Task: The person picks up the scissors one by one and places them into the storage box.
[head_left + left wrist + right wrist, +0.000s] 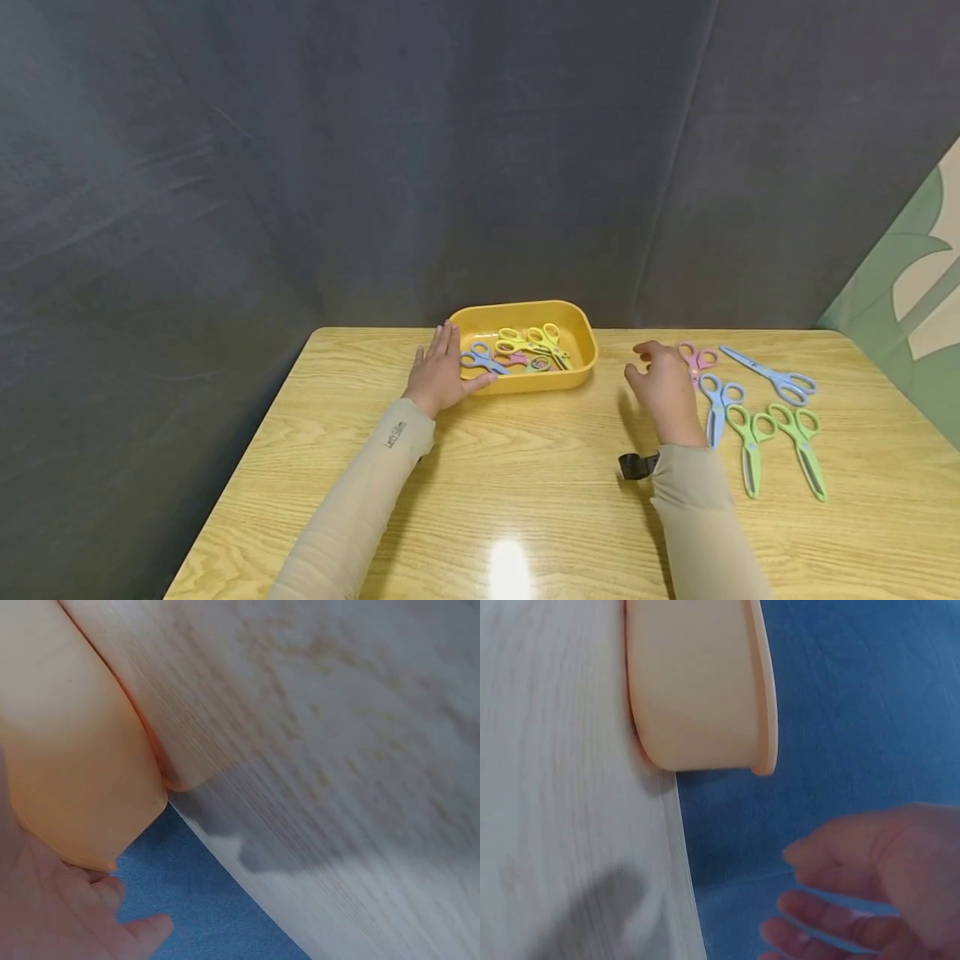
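The yellow tray (581, 360) is set at the far middle of the table (525, 500), and several small scissors, yellow, blue and pink, are already held in it. Its left end is touched by the left hand (441, 375), whose fingers are laid flat, nothing being grasped. To the right of the tray the right hand (663, 387) is held above the table with its grip released and loosely curled, empty, just beside the pink scissors (700, 360). Further right of the tray lie two blue scissors (716, 404) (772, 375) and two green ones (750, 442) (806, 446).

A gathering of scissors into the tray is judged to be under way, between pickups. A reach to the pink pair and a pinch at its handles would be called for.

On the left sleeve (395, 434) small lettering is seen, seemingly "Let's Slim".
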### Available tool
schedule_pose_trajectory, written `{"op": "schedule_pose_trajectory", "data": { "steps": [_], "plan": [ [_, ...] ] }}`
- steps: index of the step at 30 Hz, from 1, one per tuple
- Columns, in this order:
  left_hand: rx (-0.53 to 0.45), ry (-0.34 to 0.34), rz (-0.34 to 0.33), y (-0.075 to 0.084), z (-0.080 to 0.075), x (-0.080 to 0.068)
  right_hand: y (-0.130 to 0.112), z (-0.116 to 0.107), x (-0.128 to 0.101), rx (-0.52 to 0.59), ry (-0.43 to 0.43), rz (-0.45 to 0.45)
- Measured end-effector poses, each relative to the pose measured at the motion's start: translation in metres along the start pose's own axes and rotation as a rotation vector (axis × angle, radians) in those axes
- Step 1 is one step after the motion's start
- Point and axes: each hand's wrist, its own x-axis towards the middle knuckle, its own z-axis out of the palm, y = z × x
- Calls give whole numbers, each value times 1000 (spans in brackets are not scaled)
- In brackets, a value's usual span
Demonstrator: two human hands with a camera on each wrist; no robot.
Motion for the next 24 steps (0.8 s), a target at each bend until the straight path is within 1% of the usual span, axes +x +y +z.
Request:
{"op": "schedule_pose_trajectory", "data": {
  "steps": [4,8,13,15,20,24],
  "plan": [
    [0,9,2,1,0,0,4,-5,0,-14,-38,54],
    [-6,24,9,1,-1,-2,11,-11,0,-27,-100,109],
    [-21,29,13,3,-2,-4,23,-18,0,-80,-162,170],
    [-24,28,12,3,-2,-4,27,-19,0,-94,-167,193],
    [-34,29,15,3,-2,-4,34,-22,-1,-102,-149,239],
    [-34,29,12,2,-1,-4,37,-23,-2,-123,-160,282]
  ]
}}
